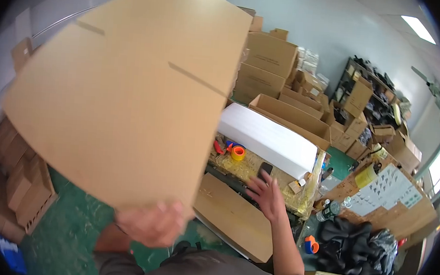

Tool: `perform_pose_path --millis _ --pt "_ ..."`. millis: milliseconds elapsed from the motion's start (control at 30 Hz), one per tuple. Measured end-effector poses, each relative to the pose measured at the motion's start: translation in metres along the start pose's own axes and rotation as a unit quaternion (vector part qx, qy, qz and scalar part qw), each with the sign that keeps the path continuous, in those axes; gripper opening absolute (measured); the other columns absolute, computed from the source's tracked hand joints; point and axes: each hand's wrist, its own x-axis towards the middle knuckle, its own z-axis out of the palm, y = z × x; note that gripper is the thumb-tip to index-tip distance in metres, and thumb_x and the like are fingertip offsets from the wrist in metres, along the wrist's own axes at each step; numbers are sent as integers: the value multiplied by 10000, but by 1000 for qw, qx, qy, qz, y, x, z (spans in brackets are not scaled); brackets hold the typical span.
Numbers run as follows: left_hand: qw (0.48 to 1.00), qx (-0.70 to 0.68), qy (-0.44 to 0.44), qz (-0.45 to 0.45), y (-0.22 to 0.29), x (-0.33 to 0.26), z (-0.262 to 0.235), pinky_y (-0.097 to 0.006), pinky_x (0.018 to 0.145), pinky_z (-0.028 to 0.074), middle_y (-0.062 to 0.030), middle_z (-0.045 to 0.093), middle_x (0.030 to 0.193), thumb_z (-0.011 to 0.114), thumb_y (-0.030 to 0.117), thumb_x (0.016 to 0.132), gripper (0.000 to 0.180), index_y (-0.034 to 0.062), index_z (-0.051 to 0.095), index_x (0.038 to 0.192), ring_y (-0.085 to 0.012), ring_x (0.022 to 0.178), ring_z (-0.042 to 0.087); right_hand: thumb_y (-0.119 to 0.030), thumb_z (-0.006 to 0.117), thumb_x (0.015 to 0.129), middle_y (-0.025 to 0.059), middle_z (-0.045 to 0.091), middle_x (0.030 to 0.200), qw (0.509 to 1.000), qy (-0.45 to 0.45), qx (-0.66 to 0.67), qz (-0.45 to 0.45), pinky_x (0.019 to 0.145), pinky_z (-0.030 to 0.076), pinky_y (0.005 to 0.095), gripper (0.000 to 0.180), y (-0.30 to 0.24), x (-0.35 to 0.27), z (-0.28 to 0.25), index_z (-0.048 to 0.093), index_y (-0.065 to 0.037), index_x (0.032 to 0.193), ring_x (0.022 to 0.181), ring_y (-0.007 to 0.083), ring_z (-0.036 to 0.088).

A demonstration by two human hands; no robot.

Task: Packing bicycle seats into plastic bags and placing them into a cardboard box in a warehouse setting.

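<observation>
A large flat cardboard sheet (125, 99) with two dark slot-like lines is raised on the left and hides much of the room behind it. My left hand (151, 222), slightly blurred, is closed on its lower edge. My right hand (268, 197) is open, fingers apart and holding nothing, over the near edge of the worktable (238, 167). Just beyond its fingertips lies a black phone (265, 170). A long white foam-like block (269, 139) rests along the table's far side. Below the table leans another brown cardboard sheet (232, 213).
A roll of yellow-orange tape (238, 153) sits on the table. Behind it stand an open long carton (291, 120) and stacked boxes (268, 53). Black bags (351, 246) and an orange-blue tape dispenser (311, 244) are at right. More cartons (30, 190) stand at left on the green floor (82, 214).
</observation>
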Motion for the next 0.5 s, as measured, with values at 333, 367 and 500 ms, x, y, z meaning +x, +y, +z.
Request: perform_pose_path --millis 333,367,500 --pt "824 -248 -329 -388 287 19 -105 -348 867 516 44 738 1082 879 206 789 288 181 748 1044 -183 993 648 -359 574 1084 162 545 1466 995 -78 45 -42 1123 506 497 630 -33 134 52 342 -52 1582 1330 332 577" --pt "794 -265 -332 -434 309 12 -106 -359 837 541 28 734 1066 858 198 802 275 170 750 1054 -206 953 661 -99 619 1034 176 536 1466 996 -67 40 -32 1088 546 482 562 -32 119 51 375 -40 1536 1324 318 586" --pt "537 -322 -490 -606 373 4 -122 -421 823 578 -92 758 1027 765 368 909 356 103 737 1146 -287 941 716 -12 701 964 164 580 1435 993 -103 -38 -52 1092 518 448 611 -18 53 -3 420 -34 1506 1300 300 599"
